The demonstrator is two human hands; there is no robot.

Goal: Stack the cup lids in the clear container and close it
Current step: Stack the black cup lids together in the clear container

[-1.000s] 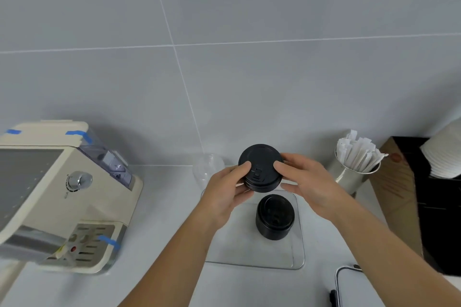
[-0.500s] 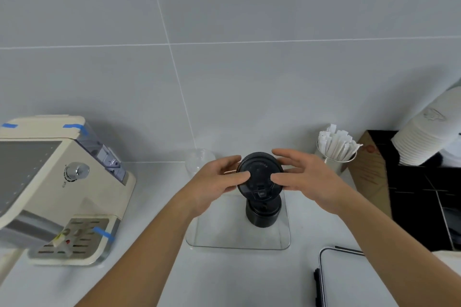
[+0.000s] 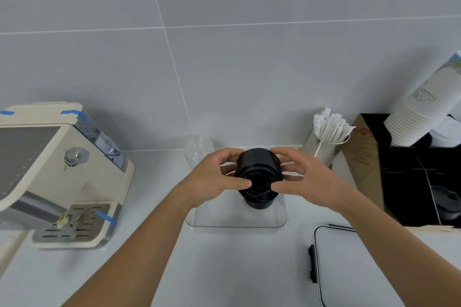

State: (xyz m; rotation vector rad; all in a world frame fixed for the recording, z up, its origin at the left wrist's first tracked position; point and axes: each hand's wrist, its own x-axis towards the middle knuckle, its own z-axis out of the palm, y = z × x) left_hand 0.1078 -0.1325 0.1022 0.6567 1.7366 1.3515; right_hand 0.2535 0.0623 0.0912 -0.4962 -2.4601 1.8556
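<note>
A stack of black cup lids (image 3: 258, 174) stands inside the clear container (image 3: 239, 219) in the middle of the white counter. My left hand (image 3: 214, 177) grips the top of the stack from the left and my right hand (image 3: 304, 179) grips it from the right, thumbs pressed on the top lid. Only the lower end of the stack (image 3: 258, 203) shows below my fingers. The container's lid (image 3: 349, 264), clear with a black clasp, lies flat at the lower right.
A cream coffee machine (image 3: 57, 172) fills the left side. A metal cup of wrapped straws (image 3: 326, 137) stands behind my right hand. Stacked white paper cups (image 3: 424, 112) and a black cabinet (image 3: 419, 177) are at the right. A clear dome lid (image 3: 197, 149) leans on the wall.
Both hands brought the black lid down from above the container onto the stack inside it. The view shifted left, so the container sits further right and lower.
</note>
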